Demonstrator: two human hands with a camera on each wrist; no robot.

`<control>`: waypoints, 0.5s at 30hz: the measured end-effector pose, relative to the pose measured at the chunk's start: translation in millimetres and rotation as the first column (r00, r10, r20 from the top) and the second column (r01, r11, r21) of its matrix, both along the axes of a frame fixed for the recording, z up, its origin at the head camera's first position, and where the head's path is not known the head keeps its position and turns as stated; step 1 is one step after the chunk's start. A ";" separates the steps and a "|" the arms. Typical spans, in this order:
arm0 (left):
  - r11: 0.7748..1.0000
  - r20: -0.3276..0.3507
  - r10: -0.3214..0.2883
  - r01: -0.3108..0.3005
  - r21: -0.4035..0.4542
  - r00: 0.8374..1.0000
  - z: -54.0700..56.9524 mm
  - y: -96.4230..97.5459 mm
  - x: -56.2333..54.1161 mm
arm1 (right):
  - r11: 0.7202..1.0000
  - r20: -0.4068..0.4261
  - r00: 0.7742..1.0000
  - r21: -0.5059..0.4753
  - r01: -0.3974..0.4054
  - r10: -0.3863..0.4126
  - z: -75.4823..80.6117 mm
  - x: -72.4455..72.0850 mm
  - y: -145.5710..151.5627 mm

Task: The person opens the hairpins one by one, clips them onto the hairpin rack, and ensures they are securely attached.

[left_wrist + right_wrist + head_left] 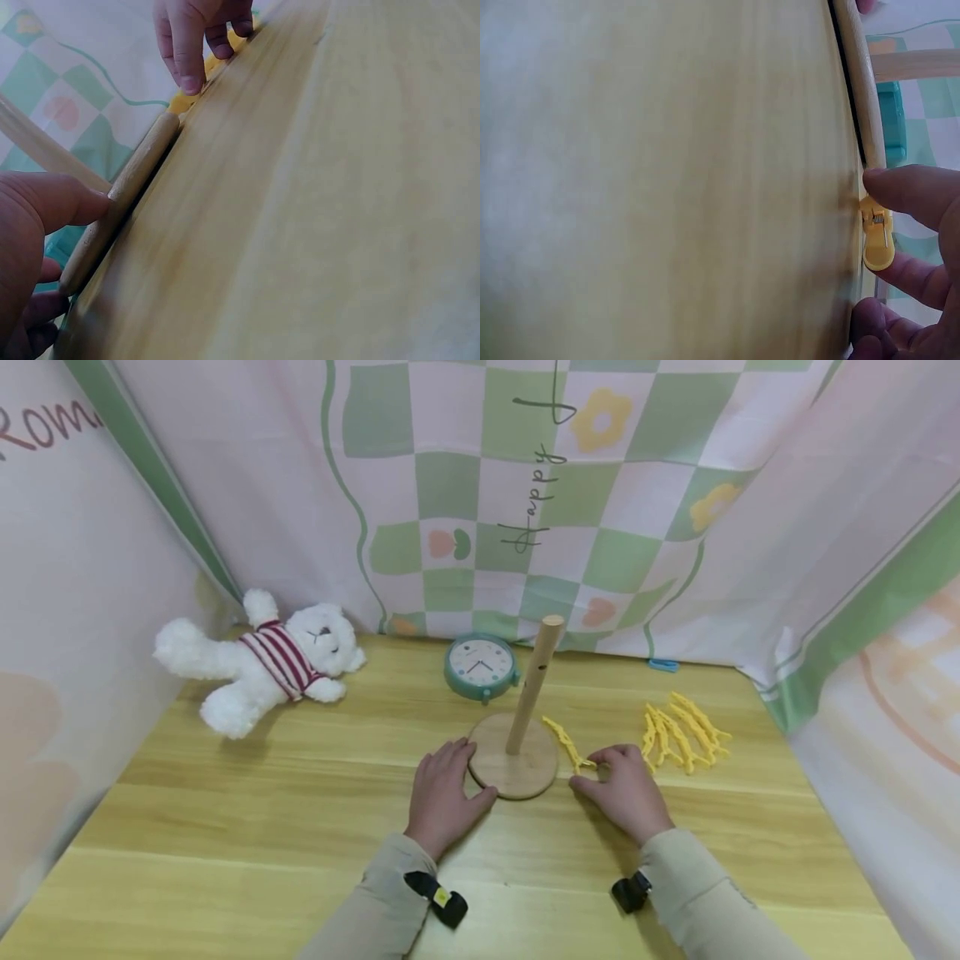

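Wooden table (pixel 300 827) with checked curtains around it carries a wooden stand (pixel 514 766), a round base with 1 upright pole. Left hand (pixel 444 795) rests just left of the stand, its relaxed fingers touching the base rim. Right hand (pixel 626 793), just right of the stand, pinches 1 end of a yellow clip strip (pixel 566 746); more yellow clips (pixel 682 732) lie further right.

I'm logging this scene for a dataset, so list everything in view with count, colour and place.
wooden stand: one, light wood, round base with upright pole, table centre.
yellow clip: one, right of the base, at the right fingertips.
clip pile: several, yellow, farther right.
clock: one, teal, behind the stand.
teddy bear: one, white, striped top, back left.
blue item: one, back right.
table: one, wood.
left hand: touches the base.
right hand: pinches the yellow clip.
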State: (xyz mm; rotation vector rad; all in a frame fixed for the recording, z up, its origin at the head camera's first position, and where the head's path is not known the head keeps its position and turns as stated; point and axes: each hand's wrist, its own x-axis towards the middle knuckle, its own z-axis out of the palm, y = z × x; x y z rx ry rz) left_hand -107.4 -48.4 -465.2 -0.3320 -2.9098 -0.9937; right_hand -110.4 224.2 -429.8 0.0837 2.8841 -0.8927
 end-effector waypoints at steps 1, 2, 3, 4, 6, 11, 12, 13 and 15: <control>1.000 0.001 0.000 0.000 -0.004 1.000 -0.1 0.1 -0.2 | 1.000 -0.002 1.000 0.004 -0.001 0.001 0.0 0.2 0.1; 1.000 0.003 -0.001 0.001 -0.004 1.000 0.0 0.1 -0.2 | 1.000 -0.003 1.000 0.005 -0.001 0.001 0.2 0.5 0.0; 1.000 0.005 -0.001 0.001 -0.004 1.000 0.1 0.1 -0.2 | 1.000 -0.005 1.000 0.006 -0.001 0.001 0.2 0.5 0.1; 1.000 0.006 0.001 -0.001 -0.002 1.000 0.5 0.2 -0.3 | 1.000 -0.005 1.000 0.004 -0.001 0.001 0.3 0.6 -0.1; 1.000 0.004 0.012 -0.012 -0.006 1.000 0.7 0.3 -0.6 | 1.000 -0.009 1.000 0.003 -0.004 0.004 0.6 0.6 -0.7; 0.999 0.008 0.051 -0.051 -0.015 0.999 0.8 1.9 -3.5 | 1.000 -0.042 0.999 0.012 -0.010 0.010 -1.0 0.3 -1.6; 0.998 0.013 0.055 -0.055 -0.016 0.998 0.7 2.4 -4.2 | 1.000 -0.050 0.999 0.014 -0.009 0.010 -1.8 0.3 -0.9; 0.998 0.019 0.058 -0.058 -0.017 0.998 0.3 2.8 -4.9 | 1.000 -0.058 0.998 0.014 -0.010 0.010 -2.4 0.3 -0.2; 0.998 0.019 0.060 -0.059 -0.018 0.998 0.3 3.3 -5.7 | 1.000 -0.067 0.998 0.008 -0.009 0.009 -3.7 0.2 1.4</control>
